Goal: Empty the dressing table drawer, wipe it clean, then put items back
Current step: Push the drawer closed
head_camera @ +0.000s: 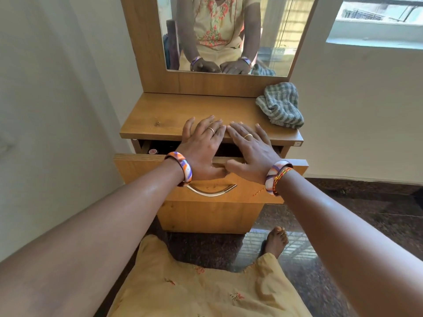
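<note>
As both palms lie flat and empty-fingered on the dressing table top at frame centre, the left hand and right hand bridge the slightly open drawer, whose handle lies just below the left wrist, running left to right.

The wooden dressing table drawer, with a curved metal handle, stands partly pulled out; a small round item shows inside at its left. A crumpled grey striped cloth lies on the tabletop, back right
</note>
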Motion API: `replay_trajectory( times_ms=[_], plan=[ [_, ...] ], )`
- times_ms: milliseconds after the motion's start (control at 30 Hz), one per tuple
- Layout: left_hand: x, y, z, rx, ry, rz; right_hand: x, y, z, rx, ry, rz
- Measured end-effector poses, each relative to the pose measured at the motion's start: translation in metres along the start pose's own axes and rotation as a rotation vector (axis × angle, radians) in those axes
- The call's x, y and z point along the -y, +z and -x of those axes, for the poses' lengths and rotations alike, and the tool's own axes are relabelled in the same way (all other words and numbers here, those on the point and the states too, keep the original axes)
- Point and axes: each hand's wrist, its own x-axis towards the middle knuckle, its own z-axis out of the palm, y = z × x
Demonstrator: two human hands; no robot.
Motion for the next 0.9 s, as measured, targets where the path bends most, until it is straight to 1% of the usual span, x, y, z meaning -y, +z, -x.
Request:
replay_trajectory(
  times_ms=[67,200,333,400,533,633,800,900],
  plan=[
    [0.003,0.002,-0.001,-0.032,0.009,-0.040,-0.003,0.002,0.000,-0.032,-0.018,0.046],
    [0.006,0.000,-0.007,-0.091,0.003,-0.048,-0.007,0.007,-0.003,-0.112,-0.025,0.082],
    [0.009,-0.003,-0.018,-0.088,0.004,-0.080,-0.012,0.010,-0.006,-0.102,-0.041,0.165],
    [0.016,-0.003,-0.020,-0.061,-0.010,-0.075,-0.012,0.016,-0.008,-0.181,-0.025,0.179],
    [0.030,-0.001,-0.020,0.010,-0.088,-0.069,-0.008,0.032,-0.016,-0.427,0.014,0.184],
    [0.030,0.004,-0.021,0.001,-0.100,-0.061,-0.004,0.037,-0.022,-0.517,0.008,0.209],
    [0.027,0.012,-0.020,-0.093,-0.126,-0.055,-0.005,0.039,-0.027,-0.547,-0.011,0.244],
    [0.025,0.014,-0.019,-0.121,-0.131,-0.053,-0.001,0.035,-0.030,-0.519,-0.010,0.306]
  ],
)
